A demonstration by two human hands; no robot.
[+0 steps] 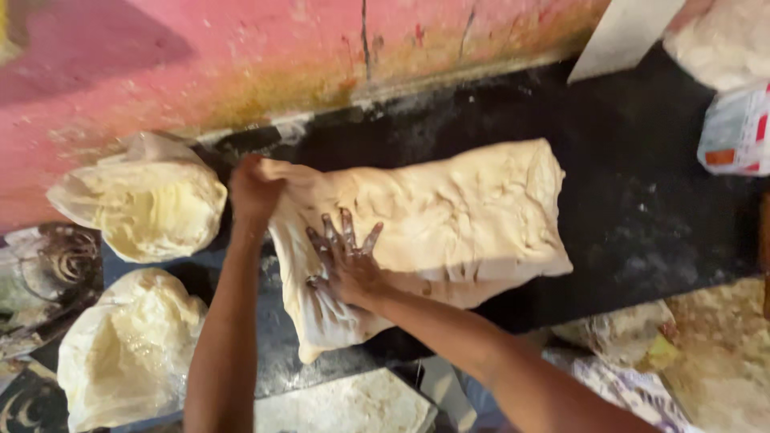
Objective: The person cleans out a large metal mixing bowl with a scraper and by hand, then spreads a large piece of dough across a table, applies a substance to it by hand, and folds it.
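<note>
One large sheet of dough (pixel 433 216) lies spread on the dark desk (pixel 642 200), with two hands (pixel 345 261) on it. Two plastic bags of pale dough (pixel 148 204) sit at the left, and perhaps two more bags (pixel 738 128) at the blurred right edge.

The big dough sheet (pixel 433 232) covers the middle of the dark worktop (pixel 642 208), and both hands rest on its left part. Bare counter stays open to the right of the dough and along the strip beneath the pink wall (pixel 241 56). Leftward, two bagged dough lumps (pixel 148 208) crowd the edge. At far right a white packet (pixel 734 132), possibly flour, closes the corner.
</note>
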